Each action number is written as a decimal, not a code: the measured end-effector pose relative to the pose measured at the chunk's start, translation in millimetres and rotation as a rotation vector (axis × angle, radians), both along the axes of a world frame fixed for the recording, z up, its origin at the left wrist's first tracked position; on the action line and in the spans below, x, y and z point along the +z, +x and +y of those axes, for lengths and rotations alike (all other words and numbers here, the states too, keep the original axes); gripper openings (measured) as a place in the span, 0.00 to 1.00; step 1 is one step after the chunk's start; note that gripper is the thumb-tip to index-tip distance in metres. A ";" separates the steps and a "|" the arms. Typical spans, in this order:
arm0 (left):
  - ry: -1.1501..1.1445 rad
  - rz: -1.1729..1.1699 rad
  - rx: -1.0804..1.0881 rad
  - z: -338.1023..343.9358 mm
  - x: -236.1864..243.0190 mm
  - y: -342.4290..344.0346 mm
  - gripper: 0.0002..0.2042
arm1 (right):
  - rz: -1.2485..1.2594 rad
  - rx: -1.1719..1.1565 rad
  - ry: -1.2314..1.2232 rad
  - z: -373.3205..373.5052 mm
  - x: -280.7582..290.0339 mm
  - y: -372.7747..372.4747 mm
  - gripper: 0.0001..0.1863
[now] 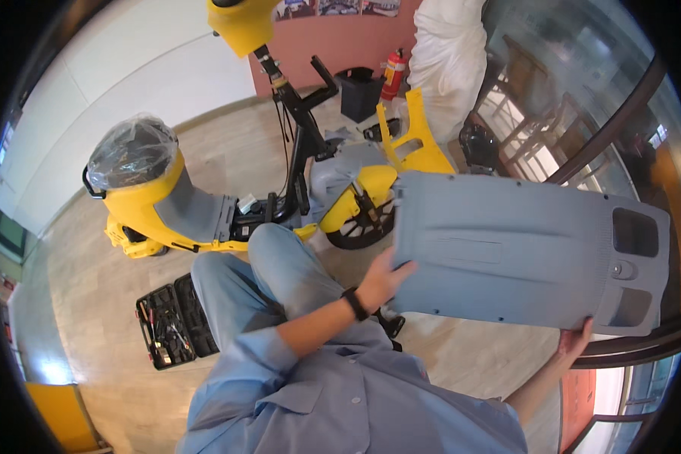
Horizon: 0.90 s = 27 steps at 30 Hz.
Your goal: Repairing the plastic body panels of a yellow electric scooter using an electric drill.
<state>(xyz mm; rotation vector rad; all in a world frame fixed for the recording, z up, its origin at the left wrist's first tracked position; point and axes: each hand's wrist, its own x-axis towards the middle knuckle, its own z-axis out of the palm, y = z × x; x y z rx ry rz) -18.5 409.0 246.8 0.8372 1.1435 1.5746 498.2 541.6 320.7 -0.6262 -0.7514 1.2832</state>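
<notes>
A large grey moulded plastic panel [499, 250], with two openings at one end, fills the right of the head view. My left hand [382, 280] is closed round the panel's left edge, thumb on its face. My right hand [571, 340] holds the lower edge near the end with the openings; part of its fingers is behind the panel. Beyond my bent knees stands a partly assembled yellow scooter [163, 208], its seat wrapped in clear plastic [132, 151]. A loose-looking yellow plastic piece [420, 151] stands behind the panel.
An open black tool case [163, 325] lies on the wooden floor [106, 303] at left. At the back are a black bin [356, 94], a red extinguisher [392, 76] and white draped fabric [443, 45]. A glass table with a dark rim [617, 121] is at right; a yellow object [57, 412] is at lower left.
</notes>
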 end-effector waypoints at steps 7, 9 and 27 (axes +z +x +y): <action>-0.196 0.252 -0.258 7.6 -40.8 2.2 0.17 | -1.082 -0.433 -0.084 3.5 1.3 -34.5 0.19; -0.207 0.383 -0.437 -9.2 -33.1 -15.2 0.13 | -1.508 -0.558 -0.029 32.3 -37.9 -54.5 0.18; -0.337 0.777 0.059 -109.2 63.4 -165.6 0.05 | -2.372 -0.014 -0.020 104.3 -360.0 -251.4 0.11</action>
